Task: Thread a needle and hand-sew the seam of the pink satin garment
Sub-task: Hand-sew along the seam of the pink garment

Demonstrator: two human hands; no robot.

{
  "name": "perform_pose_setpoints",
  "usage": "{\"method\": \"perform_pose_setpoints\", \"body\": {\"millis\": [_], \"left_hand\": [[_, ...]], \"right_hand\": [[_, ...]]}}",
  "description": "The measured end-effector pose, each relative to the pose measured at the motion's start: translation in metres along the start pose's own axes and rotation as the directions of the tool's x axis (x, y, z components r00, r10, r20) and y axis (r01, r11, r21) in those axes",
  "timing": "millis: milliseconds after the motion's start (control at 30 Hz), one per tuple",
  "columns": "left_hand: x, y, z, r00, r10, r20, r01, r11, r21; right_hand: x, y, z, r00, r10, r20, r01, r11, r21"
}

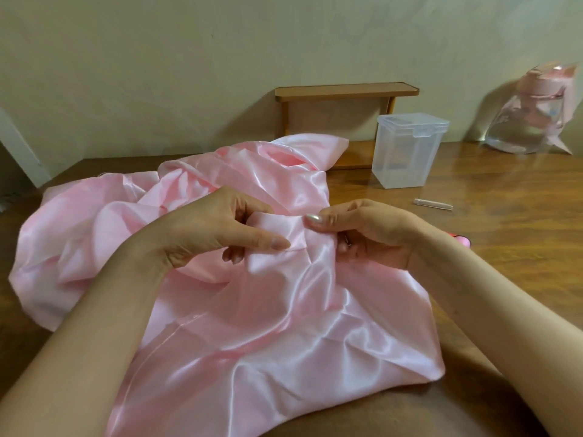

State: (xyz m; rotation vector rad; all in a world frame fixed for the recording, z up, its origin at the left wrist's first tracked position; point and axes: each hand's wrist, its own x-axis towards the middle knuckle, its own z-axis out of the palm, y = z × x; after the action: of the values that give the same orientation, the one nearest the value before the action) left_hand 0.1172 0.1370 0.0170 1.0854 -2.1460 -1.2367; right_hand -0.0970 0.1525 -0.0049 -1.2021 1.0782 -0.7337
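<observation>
The pink satin garment (252, 310) lies crumpled across the wooden table and hangs over its near edge. A folded seam (293, 244) of it is raised between both hands. My left hand (214, 228) pinches the fold from the left, thumb on top. My right hand (359, 231) grips the fabric from the right, thumb pressed on the fold's top. I see no needle or thread; if any is held, the fingers hide it.
A clear plastic box (407, 149) with a lid stands behind the hands. A small clear tube (433, 204) lies on the wooden table (504, 216) to the right. A low wooden shelf (344, 99) stands against the wall. A pink-capped bottle in wrapping (530, 115) sits far right.
</observation>
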Motion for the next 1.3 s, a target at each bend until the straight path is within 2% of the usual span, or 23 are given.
{"method": "perform_pose_setpoints", "body": {"millis": [133,233,333,367,433,500,567,633,733,833,1033,1167,1233,1300], "left_hand": [[-0.001,0.002,0.002,0.999,-0.048,-0.019,0.048,0.999,0.003],[-0.001,0.002,0.001,0.998,-0.061,-0.023,0.061,0.998,0.004],[-0.002,0.001,-0.002,0.998,-0.066,0.015,0.065,0.998,0.007],[-0.003,0.001,-0.003,0.997,-0.067,0.03,0.067,0.998,0.001],[-0.003,0.002,-0.003,0.997,-0.06,0.052,0.06,0.998,-0.004],[-0.003,0.003,-0.001,0.998,-0.041,0.05,0.041,0.999,-0.004],[-0.003,0.005,0.001,0.998,-0.007,0.057,0.008,1.0,-0.014],[-0.004,0.007,0.002,0.997,0.02,0.07,-0.019,1.0,-0.02],[-0.004,0.007,0.002,0.998,0.027,0.052,-0.027,1.0,-0.002],[-0.003,0.005,0.002,0.999,0.009,0.033,-0.01,1.0,0.017],[-0.003,0.004,0.001,0.999,-0.022,0.024,0.021,0.999,0.047],[-0.001,0.002,0.001,0.999,-0.032,0.009,0.032,0.999,0.008],[0.0,0.002,0.001,1.0,-0.017,-0.016,0.017,1.0,-0.018],[0.002,0.002,0.002,0.995,-0.001,-0.102,-0.004,0.999,-0.05]], "right_hand": [[0.002,0.002,0.0,0.999,-0.024,-0.029,0.029,0.981,0.193],[0.003,0.0,-0.003,0.994,-0.095,-0.044,0.105,0.936,0.336],[0.001,-0.003,-0.008,0.981,-0.18,-0.075,0.195,0.918,0.346],[0.0,-0.004,-0.01,0.975,-0.207,-0.076,0.221,0.934,0.28],[-0.003,-0.005,-0.01,0.956,-0.288,-0.063,0.288,0.957,0.002],[-0.006,-0.005,-0.005,0.949,-0.316,0.004,0.305,0.914,-0.27],[-0.006,-0.003,0.002,0.965,-0.244,0.094,0.261,0.875,-0.407],[-0.004,0.001,0.008,0.97,-0.215,0.114,0.243,0.864,-0.441],[-0.001,0.003,0.009,0.96,-0.279,0.024,0.277,0.932,-0.236],[-0.001,0.001,0.006,0.955,-0.292,-0.054,0.291,0.956,-0.028],[-0.002,0.0,0.001,0.964,-0.259,-0.055,0.264,0.958,0.109],[-0.001,0.0,0.0,0.958,-0.279,-0.064,0.286,0.943,0.17],[0.0,0.0,0.0,0.953,-0.295,-0.062,0.3,0.91,0.285],[0.001,-0.001,-0.001,0.953,-0.298,-0.045,0.289,0.861,0.419]]}}
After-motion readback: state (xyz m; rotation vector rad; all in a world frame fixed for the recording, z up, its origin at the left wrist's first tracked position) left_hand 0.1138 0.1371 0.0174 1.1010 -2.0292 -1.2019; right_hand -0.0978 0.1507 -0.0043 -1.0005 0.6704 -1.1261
